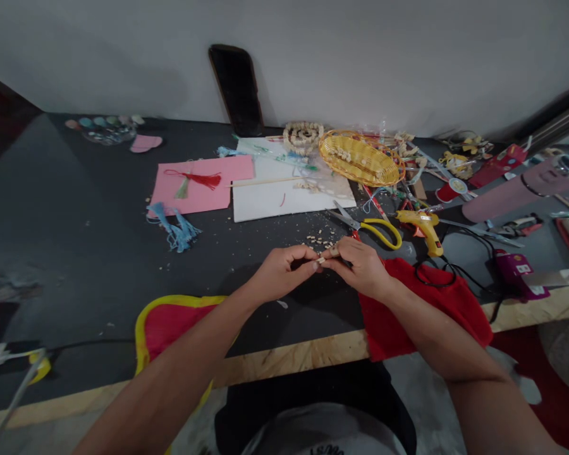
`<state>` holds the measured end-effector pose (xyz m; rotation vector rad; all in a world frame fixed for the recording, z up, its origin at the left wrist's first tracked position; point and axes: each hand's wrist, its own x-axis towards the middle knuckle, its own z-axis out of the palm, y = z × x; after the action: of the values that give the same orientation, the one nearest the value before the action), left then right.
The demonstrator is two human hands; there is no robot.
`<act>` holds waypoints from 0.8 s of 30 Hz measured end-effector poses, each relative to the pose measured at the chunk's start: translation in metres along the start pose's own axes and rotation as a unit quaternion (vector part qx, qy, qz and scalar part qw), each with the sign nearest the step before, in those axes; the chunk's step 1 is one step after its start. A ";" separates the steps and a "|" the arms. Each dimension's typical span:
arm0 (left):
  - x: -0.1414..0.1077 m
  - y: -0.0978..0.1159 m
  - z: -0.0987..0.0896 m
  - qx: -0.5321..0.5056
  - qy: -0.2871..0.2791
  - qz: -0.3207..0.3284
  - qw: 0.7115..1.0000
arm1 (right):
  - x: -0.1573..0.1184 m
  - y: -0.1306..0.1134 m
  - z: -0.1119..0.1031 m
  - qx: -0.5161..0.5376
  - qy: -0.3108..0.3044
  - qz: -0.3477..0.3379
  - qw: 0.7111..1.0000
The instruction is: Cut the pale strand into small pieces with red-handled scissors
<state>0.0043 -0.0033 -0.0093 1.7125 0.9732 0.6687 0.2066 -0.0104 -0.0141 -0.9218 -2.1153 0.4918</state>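
Note:
My left hand and my right hand meet over the dark tabletop, fingertips pinched close together. Between them is a small pale piece, bead-like and mostly covered by the fingers. Both hands are closed on it. Just beyond the fingertips lie several similar pale bits, scattered on the table. Scissors with yellow handles rest open behind my right hand. A red cloth lies under my right forearm, and a pink-red cloth with yellow edging is partly hidden by my left forearm.
At the back stand a phone leaning on the wall and a yellow woven basket. White sheets, a pink sheet and blue tassels lie left of it. A yellow glue gun and pink bottle are right.

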 end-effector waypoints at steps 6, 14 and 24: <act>0.000 0.000 -0.001 0.009 0.017 -0.015 1.000 | -0.001 0.001 0.000 -0.014 0.005 -0.014 1.000; 0.002 0.004 -0.004 -0.031 0.082 -0.051 0.995 | 0.001 0.016 -0.014 -0.178 -0.062 0.025 0.982; 0.007 -0.013 -0.003 -0.242 0.204 -0.085 0.945 | -0.013 0.035 -0.055 -0.375 -0.120 0.201 0.897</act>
<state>0.0016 0.0062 -0.0209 1.0630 1.1120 1.0735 0.2707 0.0052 -0.0060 -1.8403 -2.3761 -0.0547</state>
